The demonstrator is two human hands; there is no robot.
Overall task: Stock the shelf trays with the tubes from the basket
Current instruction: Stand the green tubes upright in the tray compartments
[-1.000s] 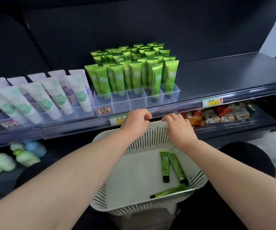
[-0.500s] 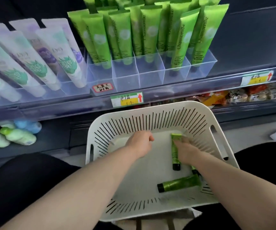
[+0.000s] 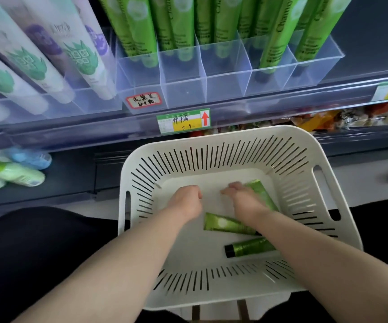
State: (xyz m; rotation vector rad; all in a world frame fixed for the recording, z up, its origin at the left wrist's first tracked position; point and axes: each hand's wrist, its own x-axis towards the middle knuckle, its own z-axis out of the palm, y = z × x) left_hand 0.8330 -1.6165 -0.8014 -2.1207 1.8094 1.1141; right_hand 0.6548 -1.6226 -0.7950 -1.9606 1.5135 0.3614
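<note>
Left hand (image 3: 186,201) clenched and empty, right hand (image 3: 243,198) grasping a green squeeze tube (image 3: 263,194) inside the white slotted plastic basket (image 3: 235,136).

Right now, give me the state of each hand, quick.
Left hand: closed, fingers curled, nothing seen in it.
Right hand: fingers curled against a tube; whether it grips cannot be told.
</note>
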